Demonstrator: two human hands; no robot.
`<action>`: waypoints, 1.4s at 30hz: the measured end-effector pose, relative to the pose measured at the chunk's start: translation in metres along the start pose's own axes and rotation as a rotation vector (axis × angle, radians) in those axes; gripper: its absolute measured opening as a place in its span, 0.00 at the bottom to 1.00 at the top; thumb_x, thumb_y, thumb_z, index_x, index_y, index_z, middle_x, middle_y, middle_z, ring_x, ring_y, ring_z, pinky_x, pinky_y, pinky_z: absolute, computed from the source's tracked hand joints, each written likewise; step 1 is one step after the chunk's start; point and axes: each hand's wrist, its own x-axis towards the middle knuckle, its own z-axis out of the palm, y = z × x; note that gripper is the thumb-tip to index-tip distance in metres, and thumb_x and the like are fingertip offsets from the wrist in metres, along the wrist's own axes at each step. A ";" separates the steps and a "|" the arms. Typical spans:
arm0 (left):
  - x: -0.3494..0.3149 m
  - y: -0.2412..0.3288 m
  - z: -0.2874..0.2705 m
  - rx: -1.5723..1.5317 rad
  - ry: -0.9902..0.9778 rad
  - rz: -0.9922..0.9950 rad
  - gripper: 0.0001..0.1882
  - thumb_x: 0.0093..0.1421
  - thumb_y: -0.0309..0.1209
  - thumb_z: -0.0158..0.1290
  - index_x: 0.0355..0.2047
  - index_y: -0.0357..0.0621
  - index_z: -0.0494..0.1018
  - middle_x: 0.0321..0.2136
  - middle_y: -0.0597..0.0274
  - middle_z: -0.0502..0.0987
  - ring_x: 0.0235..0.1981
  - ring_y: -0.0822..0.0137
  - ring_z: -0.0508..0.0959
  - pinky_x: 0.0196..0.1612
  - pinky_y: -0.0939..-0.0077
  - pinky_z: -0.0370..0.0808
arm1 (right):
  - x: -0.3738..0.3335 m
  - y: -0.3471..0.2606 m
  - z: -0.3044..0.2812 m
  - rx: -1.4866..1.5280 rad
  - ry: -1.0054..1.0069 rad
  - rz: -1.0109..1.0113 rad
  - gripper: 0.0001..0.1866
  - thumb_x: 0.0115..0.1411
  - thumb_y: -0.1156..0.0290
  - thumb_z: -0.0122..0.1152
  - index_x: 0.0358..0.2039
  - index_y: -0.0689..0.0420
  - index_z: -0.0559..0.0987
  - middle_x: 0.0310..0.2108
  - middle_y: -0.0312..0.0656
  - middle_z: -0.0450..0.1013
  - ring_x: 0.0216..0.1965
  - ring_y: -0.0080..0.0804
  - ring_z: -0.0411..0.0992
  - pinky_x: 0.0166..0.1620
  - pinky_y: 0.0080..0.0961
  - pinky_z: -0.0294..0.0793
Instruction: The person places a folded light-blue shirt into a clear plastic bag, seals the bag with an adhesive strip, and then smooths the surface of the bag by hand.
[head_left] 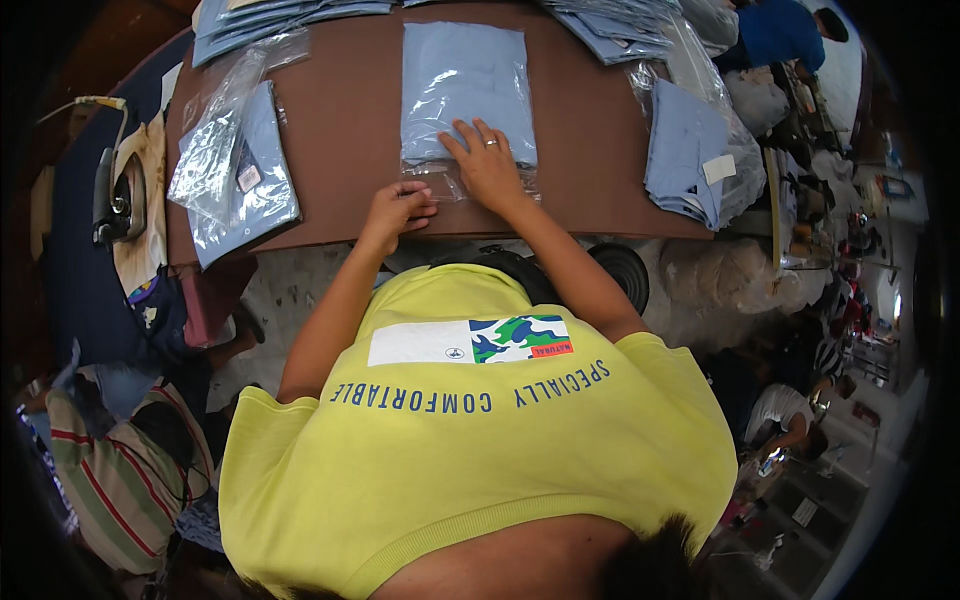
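On brown table (340, 130) | bagged blue garment (465, 80) | right hand (488, 167) atop, grip wide | left hand (396, 212) beside, grip: cannot tell

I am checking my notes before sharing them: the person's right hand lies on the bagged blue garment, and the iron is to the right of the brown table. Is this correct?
Not quite: the head view shows the iron to the left of the brown table. The right hand does lie on the bagged blue garment.
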 end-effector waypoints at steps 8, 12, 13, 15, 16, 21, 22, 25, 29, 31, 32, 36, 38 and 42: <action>-0.002 -0.006 -0.010 0.039 0.013 -0.059 0.12 0.64 0.36 0.51 0.38 0.40 0.74 0.31 0.58 0.81 0.29 0.70 0.81 0.31 0.79 0.77 | 0.025 -0.003 0.022 -0.048 0.043 0.021 0.24 0.55 0.73 0.53 0.54 0.48 0.71 0.54 0.41 0.67 0.55 0.47 0.66 0.54 0.45 0.64; 0.001 -0.006 -0.018 0.036 0.010 -0.082 0.18 0.64 0.44 0.50 0.37 0.40 0.75 0.29 0.57 0.81 0.27 0.70 0.81 0.29 0.79 0.77 | 0.033 0.005 0.036 0.035 0.117 0.049 0.23 0.55 0.72 0.54 0.53 0.47 0.72 0.52 0.39 0.68 0.53 0.43 0.67 0.53 0.42 0.65; -0.002 -0.006 -0.020 0.029 0.021 -0.077 0.20 0.64 0.46 0.50 0.36 0.39 0.75 0.29 0.57 0.81 0.27 0.70 0.81 0.29 0.79 0.77 | 0.034 0.007 0.031 0.074 0.144 0.048 0.22 0.55 0.71 0.55 0.52 0.47 0.72 0.52 0.39 0.69 0.53 0.42 0.67 0.53 0.41 0.65; -0.012 -0.003 -0.025 0.021 0.064 -0.068 0.25 0.63 0.52 0.50 0.33 0.38 0.75 0.26 0.56 0.81 0.24 0.70 0.80 0.28 0.79 0.77 | 0.016 0.009 0.008 0.169 0.094 0.045 0.21 0.54 0.69 0.58 0.51 0.47 0.73 0.50 0.39 0.69 0.52 0.39 0.67 0.52 0.39 0.65; -0.018 0.001 -0.029 0.102 0.032 -0.124 0.26 0.63 0.53 0.49 0.33 0.37 0.75 0.25 0.55 0.81 0.23 0.70 0.80 0.28 0.79 0.77 | 0.004 0.014 -0.005 0.206 0.070 0.049 0.21 0.54 0.68 0.59 0.51 0.47 0.73 0.50 0.38 0.70 0.51 0.38 0.67 0.51 0.38 0.65; -0.023 0.027 -0.069 0.925 0.109 0.025 0.25 0.62 0.52 0.50 0.31 0.39 0.77 0.24 0.55 0.81 0.21 0.59 0.80 0.29 0.67 0.78 | -0.068 0.027 -0.023 0.257 -0.069 0.150 0.18 0.56 0.61 0.61 0.48 0.48 0.76 0.44 0.36 0.71 0.47 0.36 0.68 0.49 0.36 0.63; -0.021 0.039 -0.069 1.127 0.187 0.194 0.24 0.62 0.51 0.50 0.30 0.40 0.77 0.24 0.56 0.81 0.22 0.54 0.80 0.32 0.64 0.79 | -0.074 0.027 -0.024 0.279 -0.062 0.168 0.18 0.56 0.60 0.61 0.47 0.48 0.76 0.44 0.36 0.72 0.47 0.36 0.68 0.49 0.35 0.63; 0.013 0.066 -0.028 1.194 0.380 0.847 0.21 0.64 0.49 0.47 0.50 0.51 0.72 0.50 0.52 0.73 0.49 0.48 0.72 0.52 0.57 0.70 | -0.067 0.018 -0.029 0.263 0.000 0.137 0.16 0.56 0.59 0.61 0.44 0.48 0.77 0.41 0.35 0.72 0.46 0.36 0.68 0.48 0.34 0.63; 0.092 0.058 0.012 1.568 0.257 1.222 0.28 0.65 0.55 0.39 0.66 0.75 0.53 0.69 0.65 0.48 0.69 0.53 0.48 0.65 0.40 0.50 | -0.054 0.009 -0.009 0.188 -0.009 -0.014 0.11 0.54 0.65 0.60 0.38 0.50 0.78 0.34 0.35 0.71 0.41 0.34 0.69 0.45 0.33 0.65; 0.120 0.046 0.018 1.625 0.128 1.303 0.29 0.65 0.58 0.36 0.66 0.80 0.52 0.69 0.70 0.46 0.70 0.54 0.44 0.65 0.35 0.46 | -0.057 0.004 -0.004 0.158 0.036 -0.049 0.09 0.51 0.68 0.60 0.35 0.52 0.78 0.31 0.34 0.70 0.38 0.33 0.69 0.43 0.32 0.66; 0.125 0.043 0.019 1.660 0.134 1.285 0.29 0.64 0.59 0.35 0.66 0.79 0.52 0.70 0.70 0.46 0.70 0.54 0.44 0.65 0.35 0.45 | -0.059 0.004 -0.004 0.141 0.058 -0.062 0.08 0.50 0.70 0.59 0.33 0.52 0.79 0.29 0.34 0.69 0.36 0.32 0.69 0.42 0.31 0.67; 0.128 0.041 0.020 1.724 0.148 1.239 0.30 0.64 0.60 0.34 0.66 0.77 0.53 0.70 0.71 0.46 0.70 0.55 0.44 0.65 0.36 0.44 | -0.082 -0.006 -0.011 0.090 0.095 -0.118 0.08 0.48 0.73 0.58 0.32 0.54 0.79 0.27 0.35 0.69 0.34 0.32 0.69 0.40 0.29 0.68; 0.125 0.040 0.022 1.703 0.135 1.256 0.30 0.64 0.60 0.34 0.66 0.76 0.53 0.69 0.71 0.46 0.70 0.55 0.45 0.65 0.36 0.44 | -0.097 -0.011 -0.007 0.076 0.076 -0.133 0.07 0.50 0.72 0.59 0.32 0.54 0.79 0.28 0.34 0.69 0.34 0.32 0.69 0.41 0.30 0.67; 0.122 0.037 0.020 1.648 0.123 1.298 0.31 0.64 0.60 0.35 0.66 0.75 0.53 0.69 0.70 0.47 0.70 0.54 0.45 0.65 0.36 0.46 | -0.087 -0.019 -0.025 0.087 0.104 -0.090 0.13 0.52 0.62 0.63 0.37 0.52 0.79 0.34 0.36 0.71 0.39 0.33 0.69 0.45 0.34 0.65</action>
